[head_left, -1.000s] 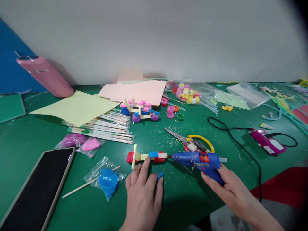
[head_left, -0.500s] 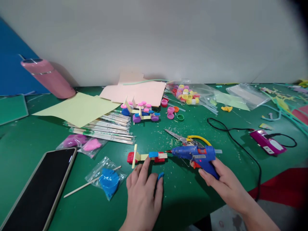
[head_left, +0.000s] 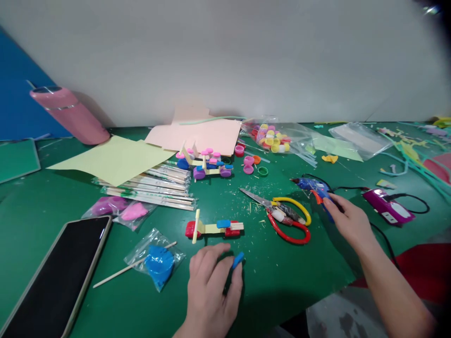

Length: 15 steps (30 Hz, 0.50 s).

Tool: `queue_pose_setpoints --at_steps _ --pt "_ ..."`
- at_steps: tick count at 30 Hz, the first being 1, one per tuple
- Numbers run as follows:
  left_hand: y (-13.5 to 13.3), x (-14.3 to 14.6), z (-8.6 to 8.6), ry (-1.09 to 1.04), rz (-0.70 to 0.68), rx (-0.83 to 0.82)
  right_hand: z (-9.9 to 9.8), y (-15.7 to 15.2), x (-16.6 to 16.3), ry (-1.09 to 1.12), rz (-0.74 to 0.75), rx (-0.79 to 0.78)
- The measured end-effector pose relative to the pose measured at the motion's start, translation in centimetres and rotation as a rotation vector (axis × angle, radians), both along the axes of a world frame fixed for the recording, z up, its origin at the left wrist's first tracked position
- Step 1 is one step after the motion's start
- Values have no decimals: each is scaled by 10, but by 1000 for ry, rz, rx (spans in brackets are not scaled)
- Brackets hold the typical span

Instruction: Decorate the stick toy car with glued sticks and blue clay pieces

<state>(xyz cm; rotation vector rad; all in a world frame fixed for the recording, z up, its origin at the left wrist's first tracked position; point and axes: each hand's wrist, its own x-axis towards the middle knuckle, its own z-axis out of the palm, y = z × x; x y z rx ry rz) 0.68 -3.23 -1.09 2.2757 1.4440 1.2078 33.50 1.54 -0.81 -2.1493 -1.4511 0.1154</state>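
Observation:
My left hand (head_left: 213, 286) pinches a small blue clay piece (head_left: 238, 260) between thumb and finger, just in front of a small toy scooter (head_left: 211, 228). The scooter has red wheels, a pale stick body and crossbar, and a blue pad near its right end; no finger touches it. My right hand (head_left: 347, 220) grips a blue hot glue gun (head_left: 314, 188) by its handle, with the nozzle toward the left. Between the hands lie scissors (head_left: 282, 211) with one yellow and one red handle loop, their blades pointing left.
Behind stand finished toy scooters (head_left: 211, 171), beside bottle caps (head_left: 248, 164) and a bag of caps (head_left: 271, 138). Wrapped sticks (head_left: 151, 190), a bag of blue clay (head_left: 159, 263) and a phone (head_left: 59, 277) lie left. A purple power adapter (head_left: 387, 206) sits right, with a black cord.
My right hand has carried the glue gun away from the scooter, to the right and back, uncovering the scissors. My left index finger has come off the scooter's blue pad.

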Motion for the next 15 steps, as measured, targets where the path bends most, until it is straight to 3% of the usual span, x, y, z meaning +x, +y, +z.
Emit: queue_pose_setpoints --at_steps 5,8,11,12,15 --pt "-1 5 11 -182 -105 -129 -15 10 2 -87 1 27" --pt "0 7 20 -352 -134 -444 -8 9 -13 -126 45 107" --pt "2 10 28 -566 -104 -816 11 -2 -49 -121 119 213" --pt "3 11 30 -632 -92 -919 19 -8 -64 -96 200 228" --pt "6 14 34 -797 -68 -1139 35 -26 -111 108 758 127"
